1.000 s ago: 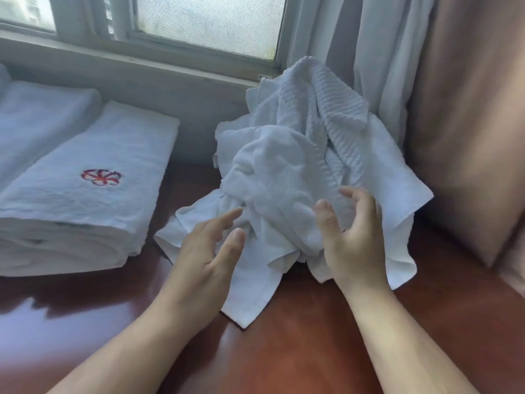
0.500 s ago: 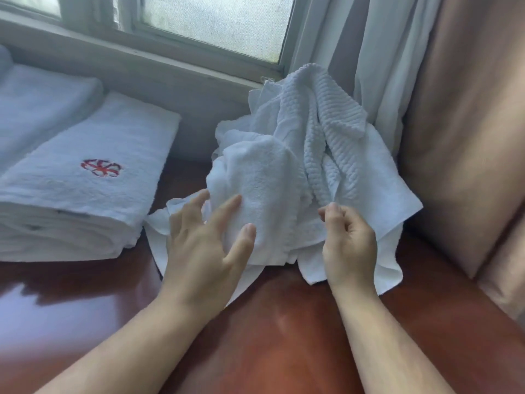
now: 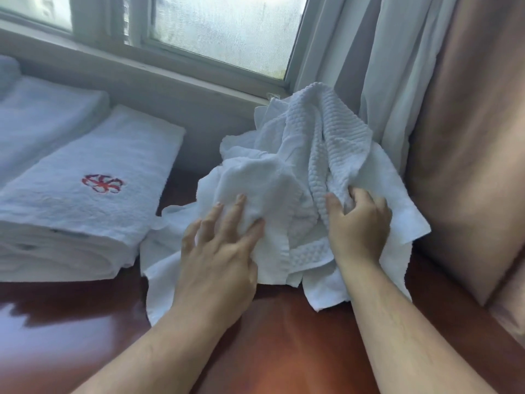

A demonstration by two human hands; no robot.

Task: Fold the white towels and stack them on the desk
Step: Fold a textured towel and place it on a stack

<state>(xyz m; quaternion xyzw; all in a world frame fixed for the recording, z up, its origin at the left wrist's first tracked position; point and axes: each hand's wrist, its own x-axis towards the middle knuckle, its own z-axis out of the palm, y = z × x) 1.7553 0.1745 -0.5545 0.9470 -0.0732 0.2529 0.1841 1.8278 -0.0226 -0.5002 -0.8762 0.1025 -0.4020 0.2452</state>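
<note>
Sitting in a messy heap on the shiny brown desk (image 3: 284,336), the pile of white towels (image 3: 298,172) is all bunched up and soft. It has at least 2 kinds of cloth: a fluffy one in front and a bumpy ribbed one (image 3: 335,143) on top, toward 12 o'clock. Loose corners spill flat onto the desk at 6 o'clock and 9 o'clock of the heap.

At 9 o'clock from the heap, well apart from both hands, lies a stack of folded towels (image 3: 85,194). Its top towel has a small red flower mark (image 3: 102,183). Behind it, a second folded stack (image 3: 42,120) sits by the window (image 3: 227,29).

The left hand (image 3: 218,257) lies on the front of the heap with its fingers (image 3: 238,209) straight and spread, pressing the fluffy towel flat. The towel is under those fingers and pokes out at 12 o'clock of them.

The right hand (image 3: 358,223) is at 3 o'clock of the left hand. Its fingers are curled and grip a fold of the ribbed towel, with cloth bunched between thumb and fingers.

A curtain (image 3: 397,81) hangs behind the heap at 1 o'clock.
</note>
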